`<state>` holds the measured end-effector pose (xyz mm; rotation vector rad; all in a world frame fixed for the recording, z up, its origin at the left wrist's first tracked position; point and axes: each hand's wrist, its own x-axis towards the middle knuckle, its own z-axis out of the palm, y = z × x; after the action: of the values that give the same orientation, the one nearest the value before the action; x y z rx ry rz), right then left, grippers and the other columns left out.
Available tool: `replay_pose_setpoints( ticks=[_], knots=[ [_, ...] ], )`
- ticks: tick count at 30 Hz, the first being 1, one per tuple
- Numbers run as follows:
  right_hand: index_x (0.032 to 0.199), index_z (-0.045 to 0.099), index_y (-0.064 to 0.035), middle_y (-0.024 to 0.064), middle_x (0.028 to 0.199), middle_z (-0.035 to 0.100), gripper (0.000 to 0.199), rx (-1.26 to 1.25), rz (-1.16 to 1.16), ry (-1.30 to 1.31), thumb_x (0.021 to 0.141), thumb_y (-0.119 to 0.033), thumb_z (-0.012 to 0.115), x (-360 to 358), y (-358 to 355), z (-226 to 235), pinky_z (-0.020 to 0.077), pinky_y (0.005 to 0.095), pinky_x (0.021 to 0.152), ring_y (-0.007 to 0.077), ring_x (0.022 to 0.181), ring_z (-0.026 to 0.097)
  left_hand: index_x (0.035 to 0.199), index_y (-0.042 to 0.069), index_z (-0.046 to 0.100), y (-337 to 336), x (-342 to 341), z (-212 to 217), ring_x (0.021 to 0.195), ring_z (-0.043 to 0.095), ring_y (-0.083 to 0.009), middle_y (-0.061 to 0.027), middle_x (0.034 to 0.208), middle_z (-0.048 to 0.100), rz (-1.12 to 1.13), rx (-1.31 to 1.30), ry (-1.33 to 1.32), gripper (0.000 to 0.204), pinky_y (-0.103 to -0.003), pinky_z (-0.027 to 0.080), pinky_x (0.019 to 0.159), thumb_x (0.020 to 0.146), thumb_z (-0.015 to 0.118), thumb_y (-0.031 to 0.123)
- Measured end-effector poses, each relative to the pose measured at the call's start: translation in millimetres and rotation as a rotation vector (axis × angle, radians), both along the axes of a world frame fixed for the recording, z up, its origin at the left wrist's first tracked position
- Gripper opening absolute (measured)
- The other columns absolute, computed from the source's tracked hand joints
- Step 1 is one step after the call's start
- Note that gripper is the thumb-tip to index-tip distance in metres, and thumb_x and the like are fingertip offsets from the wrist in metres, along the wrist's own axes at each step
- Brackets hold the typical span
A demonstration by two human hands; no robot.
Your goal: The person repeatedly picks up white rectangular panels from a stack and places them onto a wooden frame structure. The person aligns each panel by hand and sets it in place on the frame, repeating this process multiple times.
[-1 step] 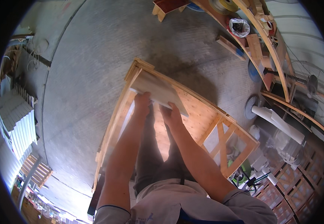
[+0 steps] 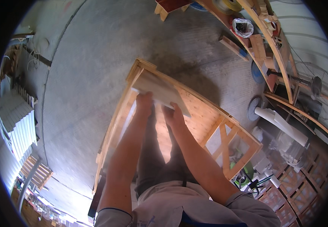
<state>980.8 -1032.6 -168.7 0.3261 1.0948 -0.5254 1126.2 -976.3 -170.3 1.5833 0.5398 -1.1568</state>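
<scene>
We stand on a grey concrete floor [image 2: 92,64] in a workshop, and everything here is placed around the large wooden frame [image 2: 205,125] that lies flat in front of us, a pale pine panel with side rails and a cross-braced section at its right end. On the far left corner of that frame rests a pale flat board [image 2: 160,90], lying slantwise across the panel. Our left hand [image 2: 144,103] lies on the near edge of the board, fingers closed down over it, and our right hand [image 2: 173,115] grips the same edge just beside it, fingers curled onto the board; both forearms reach up from the lower edge over the frame's near side. To the right of the frame, a curved wooden workbench [image 2: 269,49] carries scraps of wood and a clear plastic bag [image 2: 242,27], and a white roll [image 2: 281,125] lies near the frame's braced end. A short loose plank [image 2: 232,47] lies on the floor beyond the frame. Well to the left of the frame, a stack of white slats [image 2: 16,125] sits by the wall, with a small wooden pallet [image 2: 37,172] below it.
</scene>
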Motion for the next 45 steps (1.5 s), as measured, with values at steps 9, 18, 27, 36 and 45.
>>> replay_pose_setpoints(
  ticks=[9, 18, 27, 36, 45],
  knots=[
    [0.114, 0.053, -0.0027, 0.0094, 0.114, 0.059, 0.028, -0.306, 0.397, -0.364, 0.087, -0.009, 0.059, -5.6, -51.3, 16.6, 0.0419, 0.0397, 0.100, 0.0250, 0.117, 0.052, 0.121, -0.001, 0.050, -51.3, 15.8, 23.2, 0.104, 0.055, -0.0192, -0.0083, 0.117, 0.056, -0.002, -0.514, -0.076, 0.039, -0.032, 0.046, 0.089, 0.082, 0.050, 0.004],
    [0.089, 0.055, -0.0038, 0.0108, 0.097, 0.058, 0.007, -0.380, 0.653, 0.309, 0.084, -0.005, 0.060, -59.1, -73.9, -8.9, 0.0544, 0.0396, 0.086, 0.0286, 0.105, 0.061, 0.138, 0.005, 0.037, -44.9, 1.8, -7.6, 0.108, 0.052, -0.0190, -0.0086, 0.133, 0.047, -0.279, -0.368, -0.377, 0.056, -0.033, 0.042, 0.091, 0.083, 0.051, 0.010],
    [0.081, 0.050, -0.0069, 0.0092, 0.090, 0.057, 0.008, -0.471, 0.834, 0.598, 0.082, -0.007, 0.058, -67.4, -84.7, -23.0, 0.0579, 0.0372, 0.075, 0.0261, 0.093, 0.065, 0.144, 0.000, 0.028, -50.5, -28.3, 16.1, 0.112, 0.051, -0.0222, -0.0136, 0.140, 0.043, -0.052, -0.121, -0.095, 0.067, -0.035, 0.044, 0.089, 0.086, 0.054, 0.020],
    [0.086, 0.054, -0.0093, 0.0061, 0.088, 0.058, 0.009, -0.510, 1.061, 0.530, 0.083, -0.011, 0.061, -82.2, -63.3, -29.5, 0.0563, 0.0342, 0.066, 0.0241, 0.085, 0.066, 0.120, -0.002, 0.048, -75.8, -33.5, 25.5, 0.103, 0.053, -0.0451, -0.0279, 0.106, 0.059, -0.143, -0.066, -0.397, 0.037, -0.046, 0.041, 0.086, 0.090, 0.042, 0.018],
    [0.104, 0.058, -0.0004, 0.0086, 0.081, 0.062, 0.024, -0.563, 1.377, 0.384, 0.083, -0.010, 0.066, -98.5, 2.6, -2.8, 0.0543, 0.0323, 0.061, 0.0214, 0.074, 0.066, 0.103, -0.002, 0.058, -14.8, -60.3, -7.1, 0.096, 0.058, -0.0411, -0.0204, 0.101, 0.063, -0.475, 0.203, -0.540, 0.026, -0.043, 0.048, 0.081, 0.082, 0.049, 0.011]
  ],
)
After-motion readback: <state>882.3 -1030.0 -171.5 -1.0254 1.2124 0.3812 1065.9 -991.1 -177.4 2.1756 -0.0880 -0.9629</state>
